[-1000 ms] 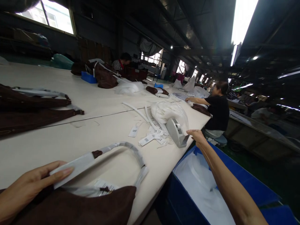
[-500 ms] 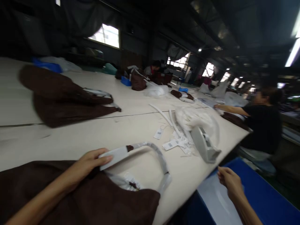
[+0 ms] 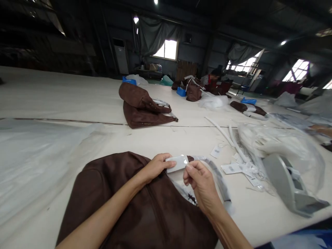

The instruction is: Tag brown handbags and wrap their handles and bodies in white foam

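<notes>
A dark brown handbag point(image 3: 124, 207) lies on the table in front of me, its handle covered in clear and grey-white wrapping point(image 3: 220, 176). My left hand point(image 3: 158, 166) reaches over the bag and pinches a white wrap point(image 3: 177, 164) around the handle between thumb and fingers. At the wrap's right end, my right hand point(image 3: 199, 181) is closed in a pinch. A shiny glint by its fingertips looks like a small piece of clear tape point(image 3: 186, 160). A grey tape dispenser point(image 3: 282, 183) stands to the right of the bag.
Paper tags point(image 3: 232, 168) and white strips point(image 3: 220, 131) lie before a bundle of clear plastic point(image 3: 275, 141). Another brown bag point(image 3: 142, 107) sits further back. Plastic sheeting point(image 3: 38, 162) covers the left side. A blue container point(image 3: 303, 240) is at the lower right.
My right hand has moved from beside the tape dispenser to the white wrap on the handle. My left hand still grips the wrap. The view has turned left.
</notes>
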The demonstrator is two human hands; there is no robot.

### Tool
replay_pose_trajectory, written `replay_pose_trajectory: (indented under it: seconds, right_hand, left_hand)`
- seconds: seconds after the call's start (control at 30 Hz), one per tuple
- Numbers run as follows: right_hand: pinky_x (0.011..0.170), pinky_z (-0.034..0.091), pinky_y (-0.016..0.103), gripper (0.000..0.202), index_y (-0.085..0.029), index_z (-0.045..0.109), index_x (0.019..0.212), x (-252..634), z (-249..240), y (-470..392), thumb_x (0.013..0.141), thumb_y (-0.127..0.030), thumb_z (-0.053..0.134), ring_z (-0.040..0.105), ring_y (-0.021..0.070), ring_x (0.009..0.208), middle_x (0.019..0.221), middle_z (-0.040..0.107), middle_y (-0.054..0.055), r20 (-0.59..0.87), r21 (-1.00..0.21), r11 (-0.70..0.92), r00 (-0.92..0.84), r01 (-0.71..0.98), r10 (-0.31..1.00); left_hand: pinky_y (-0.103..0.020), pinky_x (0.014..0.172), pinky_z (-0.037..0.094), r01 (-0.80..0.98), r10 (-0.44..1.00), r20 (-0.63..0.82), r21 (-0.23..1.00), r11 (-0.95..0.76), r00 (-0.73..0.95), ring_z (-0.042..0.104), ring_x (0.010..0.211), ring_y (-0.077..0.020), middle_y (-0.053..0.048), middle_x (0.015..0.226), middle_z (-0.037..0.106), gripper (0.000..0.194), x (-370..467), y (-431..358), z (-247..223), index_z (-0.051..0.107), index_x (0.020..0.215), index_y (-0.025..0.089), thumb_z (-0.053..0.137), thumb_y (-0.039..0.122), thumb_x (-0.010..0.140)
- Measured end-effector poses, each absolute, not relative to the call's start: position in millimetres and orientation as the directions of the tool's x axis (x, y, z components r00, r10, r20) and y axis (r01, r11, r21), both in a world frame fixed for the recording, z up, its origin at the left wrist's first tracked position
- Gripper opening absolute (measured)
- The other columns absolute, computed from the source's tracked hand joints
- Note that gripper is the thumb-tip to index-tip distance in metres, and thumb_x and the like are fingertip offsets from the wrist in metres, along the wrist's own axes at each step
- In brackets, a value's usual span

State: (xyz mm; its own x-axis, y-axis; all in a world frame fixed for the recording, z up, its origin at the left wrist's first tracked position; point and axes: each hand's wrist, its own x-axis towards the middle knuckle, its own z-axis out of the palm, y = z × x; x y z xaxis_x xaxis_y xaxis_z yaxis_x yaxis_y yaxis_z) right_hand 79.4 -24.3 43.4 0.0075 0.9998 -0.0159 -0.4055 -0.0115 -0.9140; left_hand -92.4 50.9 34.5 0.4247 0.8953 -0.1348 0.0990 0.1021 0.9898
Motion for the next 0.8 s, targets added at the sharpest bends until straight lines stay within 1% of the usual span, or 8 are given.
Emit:
replay_pose_trajectory:
  seconds: [0.07,0.13,0.23,0.37,0.53,0.63,0.73,0.8]
  right_hand:
    - [0.054,0.039,0.022,0.033,-0.017,0.058,0.072,67.9,27.9,-17.2,0.076,-0.044,0.076,0.051,0.0090,0.054,0.062,0.061,-0.002,-0.082,-0.918,-0.077,-0.004,-0.388,0.997]
    - [0.051,0.038,0.022,0.038,-0.017,0.056,0.068,63.8,17.2,-13.5,0.072,-0.047,0.078,0.050,0.0088,0.051,0.059,0.061,-0.001,-0.142,-0.926,-0.126,0.020,-0.356,0.990]
    - [0.049,0.038,0.022,0.043,-0.016,0.055,0.065,62.8,11.4,-11.3,0.067,-0.050,0.081,0.050,0.0088,0.048,0.055,0.061,-0.001,-0.185,-0.931,-0.158,0.053,-0.328,0.981]
    - [0.045,0.036,0.021,0.046,-0.016,0.054,0.064,61.0,8.8,-8.6,0.063,-0.053,0.082,0.050,0.0089,0.044,0.053,0.061,-0.001,-0.228,-0.921,-0.194,0.064,-0.338,0.972]
    - [0.045,0.036,0.021,0.044,-0.017,0.054,0.065,59.5,3.1,-6.3,0.066,-0.052,0.080,0.050,0.0087,0.045,0.053,0.060,-0.002,-0.212,-0.920,-0.183,0.049,-0.347,0.976]
    - [0.046,0.037,0.021,0.042,-0.016,0.055,0.067,62.2,3.3,-8.0,0.069,-0.051,0.078,0.050,0.0090,0.046,0.054,0.060,-0.001,-0.196,-0.928,-0.174,0.035,-0.330,0.980]
    - [0.052,0.040,0.022,0.034,-0.015,0.061,0.074,66.9,6.8,-9.6,0.071,-0.044,0.077,0.053,0.0093,0.052,0.062,0.065,0.000,-0.152,-0.943,-0.154,-0.033,-0.296,0.988]
    - [0.056,0.042,0.022,0.029,-0.015,0.064,0.077,68.9,9.1,-7.5,0.071,-0.040,0.076,0.054,0.0099,0.056,0.068,0.068,0.002,-0.121,-0.955,-0.135,-0.070,-0.265,0.990]
  left_hand:
    - [-0.024,0.059,0.032,0.084,0.897,-0.118,0.992,0.091,0.426,0.044,0.062,-0.0137,0.002,0.063,0.052,0.042,-92.5,51.5,32.3,0.058,0.070,0.015,0.074,0.053,0.062]
    - [-0.024,0.059,0.033,0.068,0.896,-0.109,0.994,0.089,0.430,0.044,0.063,-0.0138,0.002,0.065,0.054,0.043,-92.8,51.9,29.9,0.059,0.072,0.014,0.074,0.053,0.064]
    - [-0.024,0.060,0.034,0.046,0.891,-0.107,0.994,0.096,0.442,0.046,0.064,-0.0148,0.001,0.067,0.056,0.043,-93.1,51.8,27.4,0.059,0.073,0.015,0.074,0.053,0.065]
    - [-0.025,0.060,0.036,0.018,0.877,-0.099,0.995,0.103,0.470,0.048,0.064,-0.0158,0.000,0.067,0.057,0.043,-93.4,49.9,28.0,0.059,0.075,0.015,0.074,0.054,0.066]
    - [-0.026,0.062,0.037,-0.006,0.865,-0.081,0.995,0.097,0.494,0.049,0.066,-0.0156,-0.001,0.069,0.056,0.044,-92.3,46.6,32.9,0.058,0.074,0.015,0.068,0.058,0.073]
    - [-0.025,0.062,0.037,0.006,0.873,-0.073,0.997,0.080,0.481,0.049,0.065,-0.0155,-0.001,0.069,0.058,0.045,-91.4,46.1,33.4,0.060,0.075,0.015,0.070,0.058,0.072]
    - [-0.023,0.058,0.033,-0.006,0.893,-0.080,0.996,0.092,0.443,0.047,0.060,-0.0134,0.000,0.065,0.059,0.044,-92.1,45.6,32.0,0.060,0.073,0.014,0.075,0.056,0.069]
    - [-0.023,0.057,0.032,-0.032,0.895,-0.094,0.992,0.120,0.436,0.047,0.058,-0.0124,-0.001,0.063,0.060,0.045,-93.5,44.8,31.6,0.060,0.072,0.014,0.073,0.057,0.070]
